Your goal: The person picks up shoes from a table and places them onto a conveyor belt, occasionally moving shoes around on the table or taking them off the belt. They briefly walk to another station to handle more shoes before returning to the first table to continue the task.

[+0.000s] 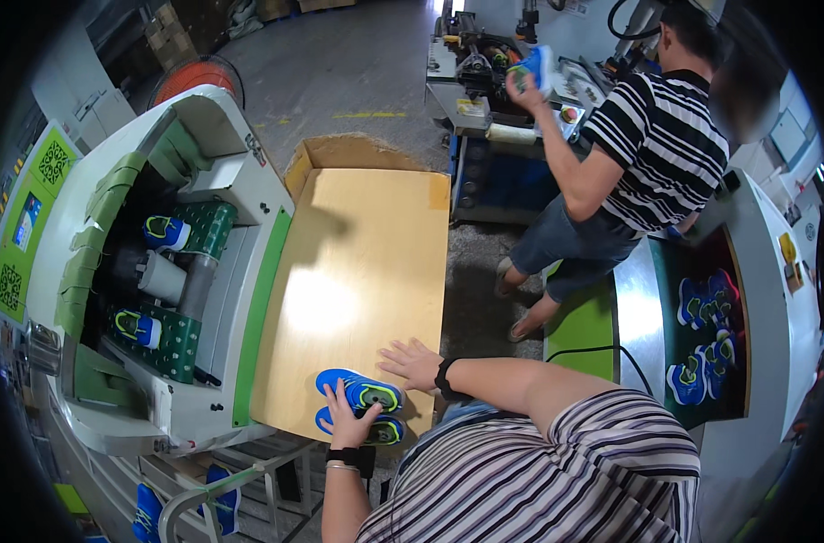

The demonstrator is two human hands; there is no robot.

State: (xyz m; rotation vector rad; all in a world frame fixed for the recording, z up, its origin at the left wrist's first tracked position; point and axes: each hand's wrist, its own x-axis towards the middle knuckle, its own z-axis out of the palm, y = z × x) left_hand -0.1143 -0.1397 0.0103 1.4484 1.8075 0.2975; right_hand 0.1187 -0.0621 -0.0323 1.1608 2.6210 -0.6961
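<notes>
A pair of blue sneakers with lime-green trim lies side by side at the near end of the wooden tabletop. My left hand (347,423) is on them, its fingers over the side of the farther sneaker (348,377) and its thumb by the shoe opening, partly covering the nearer sneaker (389,431). Just right of the pair, my right hand (415,365) is spread low over the tabletop (376,262), palm down, with nothing in it. Whether its palm touches the wood I cannot tell.
On the left, a white machine (249,167) carries sneakers on a green belt (211,226). Below it, blue shoes hang on a metal rack (172,516). A co-worker (656,127) holds a blue sneaker (537,68) at a cluttered bench. More sneakers (688,380) sit inside the right-hand machine.
</notes>
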